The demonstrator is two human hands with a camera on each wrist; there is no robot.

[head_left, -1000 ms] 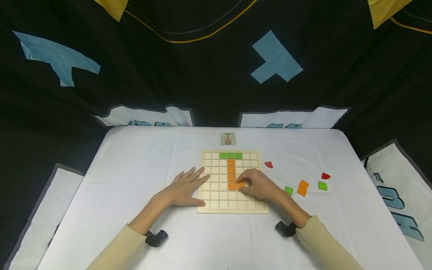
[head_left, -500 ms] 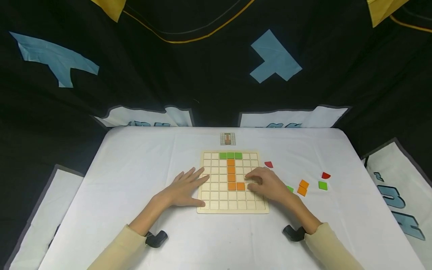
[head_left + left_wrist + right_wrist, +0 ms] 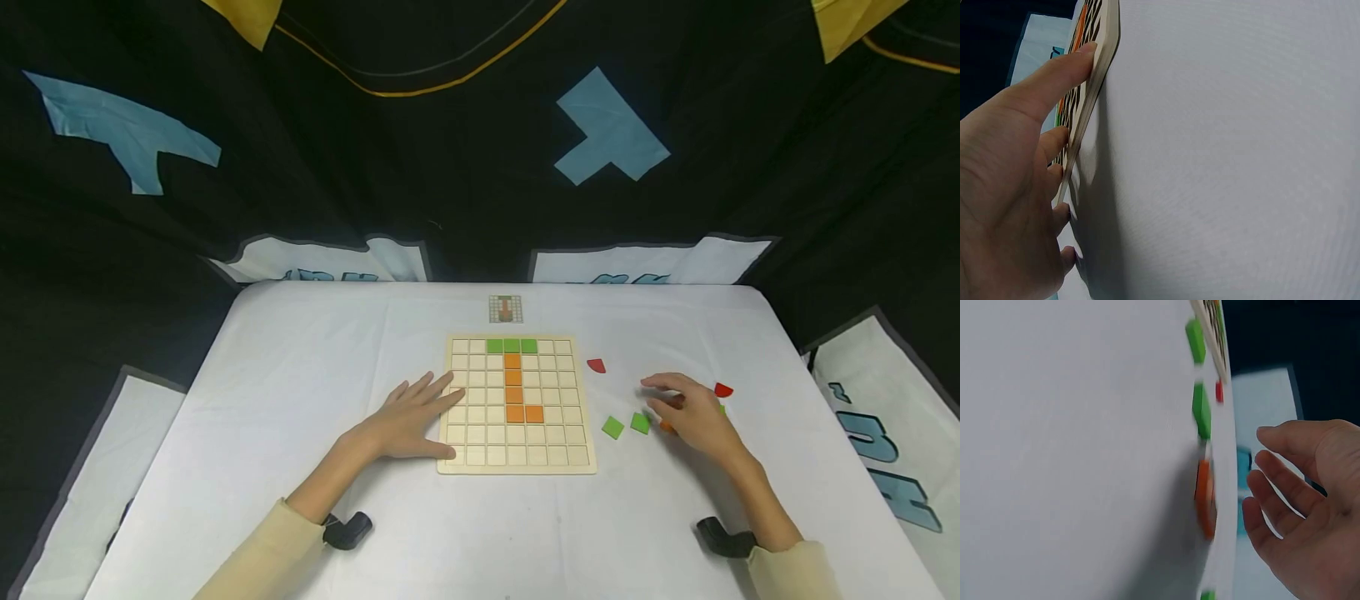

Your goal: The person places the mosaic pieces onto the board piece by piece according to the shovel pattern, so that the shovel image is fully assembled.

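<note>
Left hand is resting spread-fingered on grid board; right hand is hovering empty, loosely curved, partly hiding orange tiles, 1 green tile.

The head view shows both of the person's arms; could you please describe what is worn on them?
The left sleeve and right sleeve are plain beige. A black, bent left wrist camera and matching right wrist camera are worn. The left hand and right hand are gloveless.

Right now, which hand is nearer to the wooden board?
Left. The left hand touches the left edge of the wooden board; the right hand hovers off to the board's right, near a loose green tile.
</note>
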